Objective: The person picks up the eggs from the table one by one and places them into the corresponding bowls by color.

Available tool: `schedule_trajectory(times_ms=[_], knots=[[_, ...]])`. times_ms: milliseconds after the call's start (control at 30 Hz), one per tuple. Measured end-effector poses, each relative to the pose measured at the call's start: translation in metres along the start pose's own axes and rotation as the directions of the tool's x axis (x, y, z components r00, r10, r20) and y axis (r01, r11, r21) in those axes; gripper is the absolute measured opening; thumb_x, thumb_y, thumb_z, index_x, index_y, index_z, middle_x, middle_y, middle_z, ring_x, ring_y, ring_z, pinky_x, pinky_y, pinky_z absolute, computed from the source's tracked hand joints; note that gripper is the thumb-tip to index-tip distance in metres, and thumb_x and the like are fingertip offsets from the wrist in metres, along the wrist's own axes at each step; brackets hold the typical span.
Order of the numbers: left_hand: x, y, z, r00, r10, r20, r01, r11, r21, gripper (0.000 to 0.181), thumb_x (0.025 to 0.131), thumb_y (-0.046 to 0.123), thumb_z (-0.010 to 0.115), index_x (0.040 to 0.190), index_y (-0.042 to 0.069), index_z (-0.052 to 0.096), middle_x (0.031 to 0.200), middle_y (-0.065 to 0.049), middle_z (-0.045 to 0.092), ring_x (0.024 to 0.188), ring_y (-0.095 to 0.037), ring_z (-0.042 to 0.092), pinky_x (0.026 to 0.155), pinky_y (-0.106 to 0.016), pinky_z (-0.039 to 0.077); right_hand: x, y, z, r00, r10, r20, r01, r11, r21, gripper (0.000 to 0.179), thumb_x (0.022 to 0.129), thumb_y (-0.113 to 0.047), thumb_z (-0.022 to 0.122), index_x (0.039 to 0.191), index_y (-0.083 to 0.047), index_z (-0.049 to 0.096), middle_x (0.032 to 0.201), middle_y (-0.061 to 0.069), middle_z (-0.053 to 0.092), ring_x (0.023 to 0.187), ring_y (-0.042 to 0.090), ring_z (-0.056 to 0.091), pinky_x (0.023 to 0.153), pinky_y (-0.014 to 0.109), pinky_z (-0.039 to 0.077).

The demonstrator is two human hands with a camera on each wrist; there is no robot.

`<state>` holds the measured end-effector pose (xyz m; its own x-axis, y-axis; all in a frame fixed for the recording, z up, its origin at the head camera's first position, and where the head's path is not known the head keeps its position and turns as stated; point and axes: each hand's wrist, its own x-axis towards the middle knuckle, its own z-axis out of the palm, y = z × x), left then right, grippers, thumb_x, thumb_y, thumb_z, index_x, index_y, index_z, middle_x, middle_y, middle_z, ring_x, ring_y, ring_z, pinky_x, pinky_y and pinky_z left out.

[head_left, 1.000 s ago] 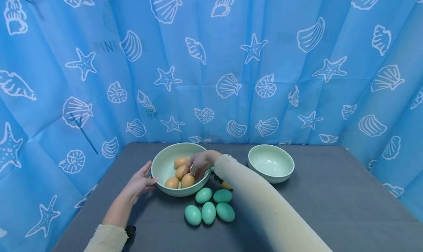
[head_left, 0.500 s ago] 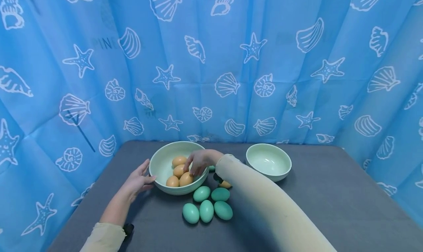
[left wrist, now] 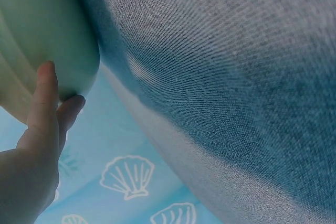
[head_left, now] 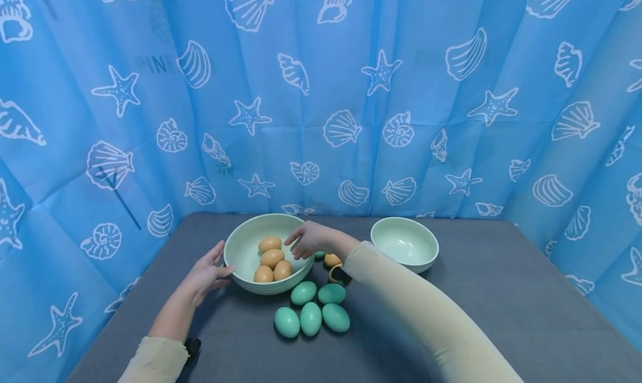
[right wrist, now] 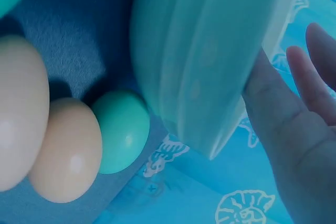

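Note:
Several orange eggs point(head_left: 271, 258) lie together in the larger pale green bowl point(head_left: 239, 260) on the left. My left hand point(head_left: 203, 277) touches this bowl's outer left side with fairly straight fingers, its thumb near the rim. In the left wrist view, fingertips rest against the bowl's wall point(left wrist: 50, 30). My right hand point(head_left: 313, 240) is over the bowl's right rim, fingers slightly bent and holding nothing, apart from the eggs inside. The right wrist view shows its fingers point(right wrist: 283, 114) beside the rim. Several green eggs point(head_left: 311, 318) lie on the table in front of the bowl.
A smaller pale green bowl point(head_left: 404, 243) stands at the back right. Between the bowls lie orange eggs point(head_left: 332, 260), partly covered by my right wrist, and a green egg point(right wrist: 123, 132). The dark grey table point(head_left: 481, 294) ends at a blue shell-print curtain point(head_left: 321, 93).
My right hand has let go of an orange egg in the larger bowl and drawn up and right to its rim. My left hand stays at the bowl's side. The view shifts slightly.

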<state>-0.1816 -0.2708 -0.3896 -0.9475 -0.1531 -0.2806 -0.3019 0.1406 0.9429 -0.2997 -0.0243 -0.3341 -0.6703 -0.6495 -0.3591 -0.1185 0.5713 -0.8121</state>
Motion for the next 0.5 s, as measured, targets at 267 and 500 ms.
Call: schedule_trajectory(times_ms=[267,500], knots=[[0.001,0.0,0.001,1.0,0.003,-0.004,-0.003,1.0,0.004,0.083,0.101,0.0,0.053,0.161,0.009,-0.004,0.167,-0.018,-0.009,0.15,-0.048,0.011,0.113,-0.059,0.035,-0.017,0.012,-0.008,0.994,-0.082,-0.07,0.084,0.996,0.035,0.039,0.095,0.004,0.063,0.134,0.001,0.062,0.132,0.024,0.063,0.108,0.027,0.069,0.09,0.037,0.058],[0.0,0.0,0.001,1.0,0.009,0.006,-0.009,1.0,0.012,0.083,0.101,0.001,0.053,0.161,0.009,-0.005,0.166,-0.019,-0.01,0.15,-0.049,0.01,0.113,-0.059,0.036,-0.039,0.025,-0.016,0.98,-0.137,-0.143,0.139,0.99,0.001,0.038,0.096,-0.001,0.063,0.134,0.001,0.062,0.132,0.022,0.064,0.119,0.03,0.064,0.099,0.046,0.054]])
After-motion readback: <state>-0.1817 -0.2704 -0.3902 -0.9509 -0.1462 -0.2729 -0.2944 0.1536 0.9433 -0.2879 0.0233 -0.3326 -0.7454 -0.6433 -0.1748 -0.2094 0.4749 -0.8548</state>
